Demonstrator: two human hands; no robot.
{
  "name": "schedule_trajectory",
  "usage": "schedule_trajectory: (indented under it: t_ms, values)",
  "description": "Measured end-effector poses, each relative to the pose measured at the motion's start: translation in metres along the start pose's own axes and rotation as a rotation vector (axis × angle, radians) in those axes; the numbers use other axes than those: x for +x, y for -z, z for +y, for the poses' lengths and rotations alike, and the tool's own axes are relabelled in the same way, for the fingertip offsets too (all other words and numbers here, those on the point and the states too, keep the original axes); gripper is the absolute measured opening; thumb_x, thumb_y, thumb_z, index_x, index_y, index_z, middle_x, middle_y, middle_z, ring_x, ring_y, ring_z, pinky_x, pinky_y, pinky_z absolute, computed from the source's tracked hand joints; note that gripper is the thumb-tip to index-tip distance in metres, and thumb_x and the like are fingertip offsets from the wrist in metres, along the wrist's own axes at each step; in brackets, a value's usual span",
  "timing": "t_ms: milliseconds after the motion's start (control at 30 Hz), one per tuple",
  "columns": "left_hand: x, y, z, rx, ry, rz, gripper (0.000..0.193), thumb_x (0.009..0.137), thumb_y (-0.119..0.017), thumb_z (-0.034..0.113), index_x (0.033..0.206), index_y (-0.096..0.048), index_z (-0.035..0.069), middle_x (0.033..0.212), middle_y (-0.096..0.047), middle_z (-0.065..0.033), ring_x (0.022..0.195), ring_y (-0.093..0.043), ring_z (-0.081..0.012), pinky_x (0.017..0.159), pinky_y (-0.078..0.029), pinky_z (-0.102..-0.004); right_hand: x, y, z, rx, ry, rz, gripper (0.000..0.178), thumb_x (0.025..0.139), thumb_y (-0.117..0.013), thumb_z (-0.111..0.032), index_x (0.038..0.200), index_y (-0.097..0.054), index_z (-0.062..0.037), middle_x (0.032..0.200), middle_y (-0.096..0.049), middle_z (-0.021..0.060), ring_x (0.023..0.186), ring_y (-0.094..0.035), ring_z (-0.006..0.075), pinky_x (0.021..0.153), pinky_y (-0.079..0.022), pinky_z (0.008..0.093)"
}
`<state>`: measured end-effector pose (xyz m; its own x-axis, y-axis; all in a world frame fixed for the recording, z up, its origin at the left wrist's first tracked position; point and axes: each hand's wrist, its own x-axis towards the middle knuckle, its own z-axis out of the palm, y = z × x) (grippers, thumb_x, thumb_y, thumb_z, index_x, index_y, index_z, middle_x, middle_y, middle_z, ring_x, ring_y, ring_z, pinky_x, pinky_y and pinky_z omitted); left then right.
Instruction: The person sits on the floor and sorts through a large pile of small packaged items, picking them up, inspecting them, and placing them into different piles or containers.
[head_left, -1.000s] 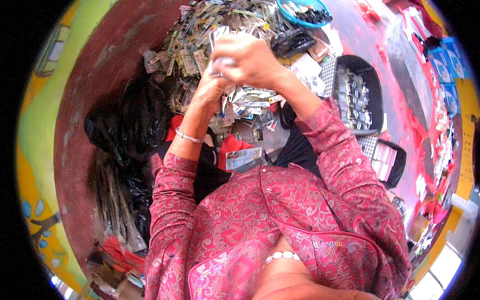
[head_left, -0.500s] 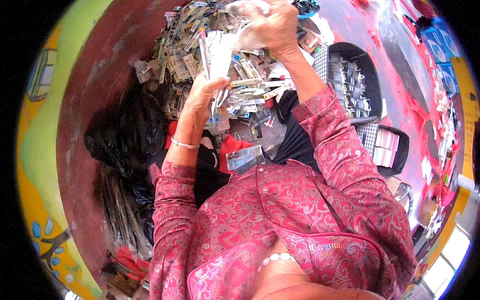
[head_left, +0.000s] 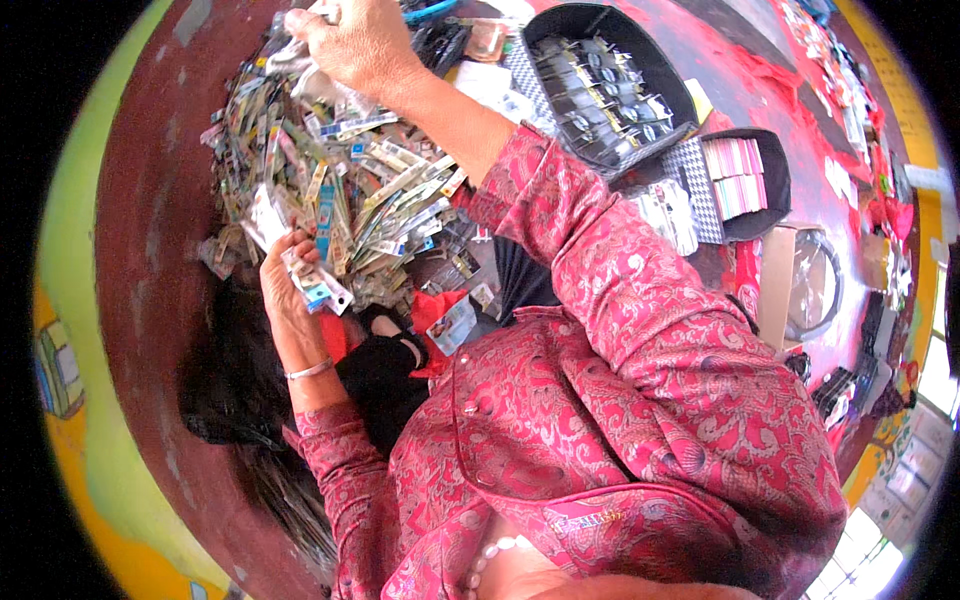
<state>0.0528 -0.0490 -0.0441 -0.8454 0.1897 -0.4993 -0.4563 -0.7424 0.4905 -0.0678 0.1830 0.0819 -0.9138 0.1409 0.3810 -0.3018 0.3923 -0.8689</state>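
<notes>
A bunch of slim, pale plastic packets with small coloured patches (head_left: 322, 290) is gripped in my left hand (head_left: 288, 268), its fingers wrapped round it. The upper end of the bunch is white and blurred. Higher up, my right hand (head_left: 362, 45) reaches over the far side of a big heap of similar slim packets (head_left: 385, 190). Its fingers are bent together by some whitish material (head_left: 290, 58); what they hold is partly hidden and unclear. A photo-like packet (head_left: 452, 325) rests by my lap, on red cloth.
To the right stand a black case (head_left: 600, 85) of small dark-and-clear items and a smaller black case (head_left: 742, 180) with pink-and-white striped contents. Past them is a cardboard box (head_left: 790, 285) beside a ring-shaped coil. Black plastic bags (head_left: 235, 370) lie at my left.
The view has shifted, so the heap and cases sit further left. My hands have drawn apart: the right hand is now further above the left, which still grips its bunch.
</notes>
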Motion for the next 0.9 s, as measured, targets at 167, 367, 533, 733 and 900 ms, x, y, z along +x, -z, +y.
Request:
schedule_trajectory:
  t_ms: [167, 367, 533, 733, 900]
  values:
    - [0.009, -0.024, -0.014, 0.042, 0.011, -0.02, 0.042, 0.079, -0.054, 0.006, 0.117, -0.039, -0.001, 0.078, -0.046, -0.005, 0.057, -0.041, -0.0082, 0.05, -0.039, -0.0215, 0.038, 0.029, 0.089, 0.344, 0.255, -0.174, 0.025, 0.076, -0.055, -0.022, 0.079, -0.062, 0.0015, 0.078, -0.062, 0.0131, 0.069, -0.059, 0.019, 0.06, -0.048, 0.0303]
    - [0.002, -0.036, -0.017, 0.158, 0.004, -0.036, 0.048, 0.078, -0.051, 0.0, 0.122, -0.033, -0.003, 0.073, -0.039, -0.0023, 0.061, -0.038, -0.0097, 0.056, -0.038, -0.0222, 0.005, 0.16, 0.171, 0.614, -0.341, 0.029, 0.021, 0.081, -0.041, -0.001, 0.093, -0.056, 0.0056, 0.088, -0.062, 0.0116, 0.076, -0.06, 0.0168, 0.069, -0.048, 0.0245]
    - [0.011, -0.035, -0.024, 0.07, 0.078, 0.016, 0.047, 0.074, -0.051, -0.001, 0.119, -0.035, -0.005, 0.075, -0.041, -0.0046, 0.063, -0.04, -0.0121, 0.059, -0.04, -0.0247, -0.021, 0.206, 0.23, 0.046, -0.234, -0.041, 0.02, 0.078, -0.045, -0.002, 0.092, -0.059, 0.0024, 0.086, -0.061, 0.0093, 0.075, -0.057, 0.0144, 0.07, -0.046, 0.0251]
    - [0.024, -0.05, -0.038, 0.104, 0.075, 0.028, 0.049, 0.073, -0.052, -0.002, 0.119, -0.034, -0.004, 0.074, -0.041, -0.0047, 0.061, -0.038, -0.0108, 0.057, -0.039, -0.0235, -0.089, 0.239, 0.235, 0.673, -0.828, -0.03, 0.026, 0.083, -0.049, -0.018, 0.099, -0.055, 0.0017, 0.089, -0.06, 0.0075, 0.076, -0.059, 0.0141, 0.069, -0.049, 0.0271]
    - [0.029, -0.062, -0.046, 0.229, 0.005, -0.004, 0.054, 0.073, -0.053, -0.001, 0.122, -0.031, -0.004, 0.075, -0.039, -0.0039, 0.062, -0.037, -0.0105, 0.057, -0.038, -0.023, -0.151, 0.237, 0.31, 0.358, -0.977, -0.021, 0.025, 0.08, -0.048, -0.013, 0.097, -0.057, 0.0031, 0.085, -0.06, 0.0065, 0.072, -0.057, 0.0156, 0.064, -0.046, 0.0274]
